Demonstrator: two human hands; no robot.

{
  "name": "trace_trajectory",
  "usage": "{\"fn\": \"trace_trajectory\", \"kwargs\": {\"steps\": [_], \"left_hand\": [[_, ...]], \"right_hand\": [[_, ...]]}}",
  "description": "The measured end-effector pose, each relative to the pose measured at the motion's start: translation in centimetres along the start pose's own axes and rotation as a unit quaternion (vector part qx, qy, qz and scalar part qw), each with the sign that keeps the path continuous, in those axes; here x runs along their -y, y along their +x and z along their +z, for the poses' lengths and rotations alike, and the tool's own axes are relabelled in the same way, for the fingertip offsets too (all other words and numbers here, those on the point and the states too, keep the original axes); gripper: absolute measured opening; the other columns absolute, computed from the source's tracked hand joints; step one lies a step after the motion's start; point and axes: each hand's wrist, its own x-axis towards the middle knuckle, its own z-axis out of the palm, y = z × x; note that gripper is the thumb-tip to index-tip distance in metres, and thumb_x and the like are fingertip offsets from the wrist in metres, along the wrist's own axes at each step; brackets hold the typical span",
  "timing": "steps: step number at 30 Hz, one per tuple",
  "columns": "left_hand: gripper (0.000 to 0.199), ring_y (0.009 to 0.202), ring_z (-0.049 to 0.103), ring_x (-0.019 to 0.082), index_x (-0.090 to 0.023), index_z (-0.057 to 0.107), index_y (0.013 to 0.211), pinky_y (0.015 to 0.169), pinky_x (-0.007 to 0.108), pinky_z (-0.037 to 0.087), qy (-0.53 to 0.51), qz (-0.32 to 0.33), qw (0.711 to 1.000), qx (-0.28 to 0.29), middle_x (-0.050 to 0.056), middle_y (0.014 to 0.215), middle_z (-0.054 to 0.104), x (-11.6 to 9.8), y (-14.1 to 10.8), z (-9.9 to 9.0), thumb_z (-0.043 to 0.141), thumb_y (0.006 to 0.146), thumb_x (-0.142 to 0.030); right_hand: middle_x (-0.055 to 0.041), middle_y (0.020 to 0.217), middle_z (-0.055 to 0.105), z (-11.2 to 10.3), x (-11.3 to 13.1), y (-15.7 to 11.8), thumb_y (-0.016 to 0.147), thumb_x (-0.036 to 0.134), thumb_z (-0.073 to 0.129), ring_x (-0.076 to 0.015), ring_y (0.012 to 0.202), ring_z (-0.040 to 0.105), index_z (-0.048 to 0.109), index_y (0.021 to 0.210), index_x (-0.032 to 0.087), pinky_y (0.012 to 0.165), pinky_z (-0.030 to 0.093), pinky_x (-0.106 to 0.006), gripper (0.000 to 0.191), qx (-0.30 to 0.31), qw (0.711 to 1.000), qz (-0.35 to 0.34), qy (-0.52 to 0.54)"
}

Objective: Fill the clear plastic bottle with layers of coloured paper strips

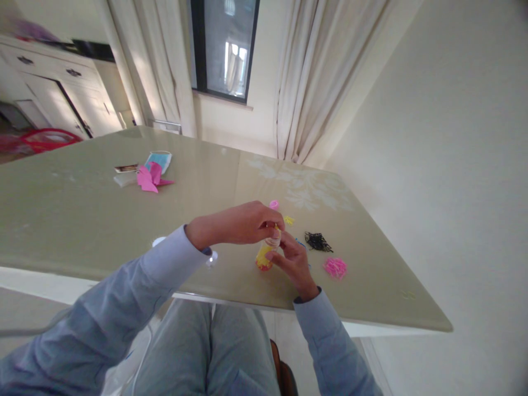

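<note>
A small clear bottle with yellow and orange-red pieces inside stands near the table's front edge, tilted slightly. My right hand grips its side, thumb in front. Over the bottle's mouth, my left hand has thumb and fingers pinched together, with a bit of yellow at the fingertips. Behind my left hand stands a pink cylinder. A few yellow pieces lie just beyond my hands. To the right are a black pile and a pink pile of small pieces. Some blue pieces are partly hidden by my right hand.
Pink folded paper, a blue mask and a small packet lie at the back left of the table. A small clear object and a white object sit by my left sleeve.
</note>
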Motion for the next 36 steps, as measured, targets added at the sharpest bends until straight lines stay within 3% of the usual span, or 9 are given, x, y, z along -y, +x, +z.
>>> {"fn": "trace_trajectory", "kwargs": {"steps": [8,12,20,27,31,36], "left_hand": [[0.024,0.084,0.069,0.013,-0.015,0.072,0.108,0.075,0.022,0.045,-0.002,0.001,0.999,-0.044,0.006,0.098,0.076,0.6,0.1,0.1,0.053,0.094,-0.011],[0.022,0.073,0.065,0.01,-0.014,0.072,0.101,0.07,0.02,0.045,-0.025,0.008,0.998,-0.06,0.004,0.089,0.075,0.8,0.1,0.0,0.052,0.093,-0.009],[0.021,0.064,0.061,0.008,-0.015,0.073,0.092,0.067,0.019,0.044,-0.069,0.01,0.997,-0.035,0.001,0.079,0.073,0.9,-0.2,-0.2,0.052,0.092,-0.012],[0.014,0.068,0.064,0.01,-0.014,0.071,0.094,0.064,0.019,0.045,-0.141,-0.048,0.984,-0.097,0.002,0.081,0.073,0.7,0.4,1.2,0.058,0.089,-0.017],[0.01,0.059,0.061,0.009,-0.014,0.067,0.092,0.057,0.018,0.044,-0.205,-0.097,0.965,-0.131,-0.001,0.071,0.07,0.8,0.1,2.3,0.062,0.087,-0.021],[0.013,0.057,0.058,0.006,-0.016,0.073,0.084,0.055,0.016,0.042,-0.156,-0.103,0.969,-0.162,-0.002,0.074,0.072,0.7,-1.1,2.9,0.061,0.088,-0.019]], "right_hand": [[-0.0061,0.101,0.064,0.1,0.1,0.0,0.082,0.048,0.076,-0.0218,0.092,0.059,0.07,0.098,0.024,0.087,0.049,-0.037,0.029,-0.002,1.0,-0.014,0.007],[-0.0054,0.097,0.063,0.1,0.1,0.0,0.081,0.05,0.077,-0.0218,0.09,0.059,0.07,0.097,0.024,0.085,0.05,-0.037,0.031,-0.004,1.0,-0.012,0.0],[-0.0059,0.097,0.063,0.1,-0.1,0.0,0.082,0.047,0.077,-0.0235,0.093,0.059,0.072,0.106,0.027,0.089,0.051,-0.041,0.032,-0.005,1.0,-0.017,-0.002],[-0.0053,0.097,0.064,0.0,-0.3,-0.2,0.082,0.045,0.077,-0.0234,0.094,0.061,0.073,0.107,0.029,0.092,0.05,-0.041,0.03,-0.004,1.0,-0.009,-0.002],[-0.0062,0.1,0.065,0.1,0.0,-0.1,0.082,0.048,0.077,-0.0233,0.093,0.06,0.073,0.11,0.028,0.089,0.051,-0.04,0.035,-0.006,1.0,-0.016,0.008],[-0.0046,0.098,0.065,0.0,0.3,0.0,0.082,0.048,0.076,-0.0215,0.09,0.06,0.072,0.103,0.026,0.085,0.05,-0.037,0.031,-0.004,1.0,-0.015,-0.006]]}}
